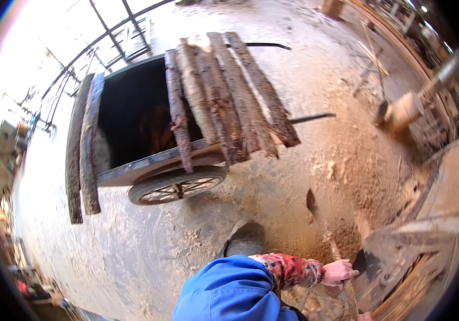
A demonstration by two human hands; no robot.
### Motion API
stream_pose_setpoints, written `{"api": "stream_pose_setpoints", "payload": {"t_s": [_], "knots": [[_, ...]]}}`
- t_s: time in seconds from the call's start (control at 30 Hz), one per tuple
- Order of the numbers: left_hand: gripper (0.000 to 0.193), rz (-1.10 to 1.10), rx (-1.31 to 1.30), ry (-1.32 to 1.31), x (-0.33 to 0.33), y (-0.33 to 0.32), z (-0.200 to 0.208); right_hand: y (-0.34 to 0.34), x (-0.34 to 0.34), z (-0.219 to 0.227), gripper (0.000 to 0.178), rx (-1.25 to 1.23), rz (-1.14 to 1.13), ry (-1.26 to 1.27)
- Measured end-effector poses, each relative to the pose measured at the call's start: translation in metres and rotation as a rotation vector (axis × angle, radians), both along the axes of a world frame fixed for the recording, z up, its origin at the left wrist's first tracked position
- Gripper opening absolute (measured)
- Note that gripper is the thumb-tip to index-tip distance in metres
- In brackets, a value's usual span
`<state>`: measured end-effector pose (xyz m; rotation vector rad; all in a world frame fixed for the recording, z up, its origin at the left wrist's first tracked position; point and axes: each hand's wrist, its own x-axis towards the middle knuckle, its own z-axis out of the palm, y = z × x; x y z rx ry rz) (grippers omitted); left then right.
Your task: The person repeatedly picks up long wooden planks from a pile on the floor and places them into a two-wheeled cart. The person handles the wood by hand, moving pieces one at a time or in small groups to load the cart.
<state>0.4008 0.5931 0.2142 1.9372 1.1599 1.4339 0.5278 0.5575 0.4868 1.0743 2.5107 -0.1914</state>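
Observation:
My left hand (339,272), at the end of a red patterned sleeve, is closed around a thin bark-covered log (332,243). The log slants from the sawdust-strewn ground down to the lower edge of the view, and its far end looks dark. Only a sliver of my right hand (366,316) shows at the bottom edge, beside the log's near end; its fingers are mostly cut off. Ahead to the left stands a two-wheeled cart (154,163) with a dark open box. Several bark-covered logs (216,101) lie across its top, with two more logs (89,144) across its left end.
A spoked wheel (178,184) faces me on the cart's near side, and a dark handle (312,118) juts out to the right. Sawdust (347,182) covers the ground at right. Planks (411,289) lie close at lower right, near a blurred wooden post (403,112).

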Motion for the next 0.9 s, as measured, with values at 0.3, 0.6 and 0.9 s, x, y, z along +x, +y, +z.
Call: {"api": "stream_pose_setpoints", "payload": {"t_s": [0.3, 0.6, 0.9], "knots": [[0.069, 0.439, -0.277, -0.148, -0.144, -0.067, -0.03, 0.033, -0.166, 0.007, 0.017, 0.184, 0.599, 0.41], [0.064, 0.846, -0.296, -0.681, -0.229, -0.148, 0.033, 0.071, -0.213, -0.127, 0.036, -0.186, 0.352, 0.806], [0.062, 0.939, 0.131, -0.918, -0.244, -0.194, 0.129, 0.014, -0.22, -0.309, 0.051, -0.901, 0.317, 0.697]]}}
